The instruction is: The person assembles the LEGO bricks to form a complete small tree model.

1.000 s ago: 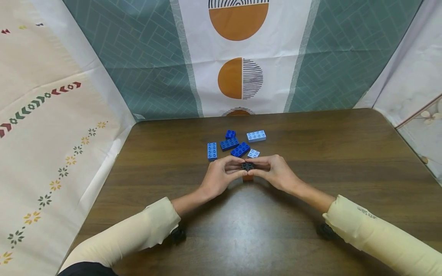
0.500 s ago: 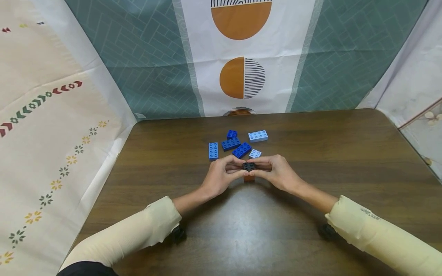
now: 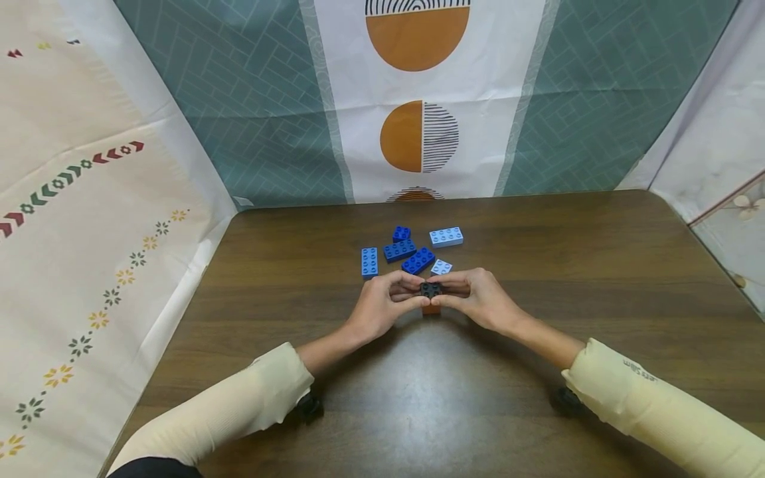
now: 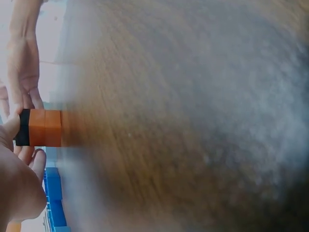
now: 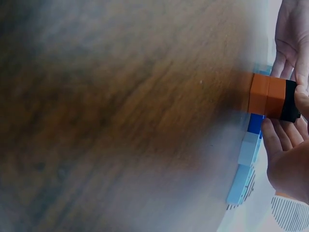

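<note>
A small stack stands upright on the table: a black brick (image 3: 430, 290) on top of two orange bricks (image 4: 45, 127). My left hand (image 3: 380, 302) pinches the black brick from the left, thumb at the front and fingers behind. From the other side my right hand (image 3: 478, 300) pinches the same brick, its thumb close to the left thumb. In the right wrist view the orange bricks (image 5: 267, 95) sit flush under the black brick (image 5: 290, 100). In the head view the fingers hide part of the stack.
Behind the hands lie several loose bricks: a mid-blue brick (image 3: 369, 262), dark blue bricks (image 3: 418, 260), a light blue brick (image 3: 446, 237) and a small pale blue brick (image 3: 441, 267). A patterned cloth (image 3: 269, 99) hangs beyond the table's far edge.
The head view has shifted slightly. Both hands keep their hold on the black brick, and the stack and loose bricks have not visibly moved on the table.
</note>
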Action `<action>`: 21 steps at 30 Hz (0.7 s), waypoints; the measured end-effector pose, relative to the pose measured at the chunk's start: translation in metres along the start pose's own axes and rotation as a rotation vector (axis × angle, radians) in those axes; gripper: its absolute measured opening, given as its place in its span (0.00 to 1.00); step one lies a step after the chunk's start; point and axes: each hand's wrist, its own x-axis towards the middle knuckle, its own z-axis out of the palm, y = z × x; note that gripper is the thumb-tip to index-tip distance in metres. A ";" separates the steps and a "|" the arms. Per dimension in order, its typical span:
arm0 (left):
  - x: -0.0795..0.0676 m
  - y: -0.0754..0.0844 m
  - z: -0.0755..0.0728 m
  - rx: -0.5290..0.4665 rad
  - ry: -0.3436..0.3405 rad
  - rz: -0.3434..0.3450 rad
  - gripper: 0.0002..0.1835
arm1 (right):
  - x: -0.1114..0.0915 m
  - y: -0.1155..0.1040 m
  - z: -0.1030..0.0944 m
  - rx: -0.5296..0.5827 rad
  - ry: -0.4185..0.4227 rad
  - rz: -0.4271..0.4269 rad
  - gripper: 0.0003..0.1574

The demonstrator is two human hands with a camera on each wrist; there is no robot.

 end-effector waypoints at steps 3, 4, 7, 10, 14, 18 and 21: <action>0.000 0.001 -0.004 0.025 -0.029 -0.008 0.17 | 0.000 0.000 0.000 -0.001 -0.002 -0.002 0.23; 0.000 0.001 -0.006 0.031 -0.043 -0.008 0.17 | 0.000 0.000 0.000 -0.001 -0.003 -0.002 0.23; 0.001 0.002 -0.010 0.040 -0.075 -0.005 0.18 | 0.000 0.000 -0.001 0.001 -0.004 0.005 0.23; 0.002 0.002 -0.015 0.058 -0.080 0.011 0.20 | 0.000 -0.001 -0.002 0.001 -0.003 0.019 0.23; 0.004 0.003 -0.023 0.117 -0.038 0.045 0.23 | -0.001 -0.001 -0.002 -0.001 0.000 0.037 0.24; 0.007 0.003 -0.036 0.210 0.047 0.075 0.28 | 0.000 -0.001 -0.001 -0.022 0.006 0.034 0.23; 0.010 -0.001 -0.046 0.288 0.128 0.091 0.34 | 0.000 -0.001 -0.001 -0.032 0.007 0.028 0.23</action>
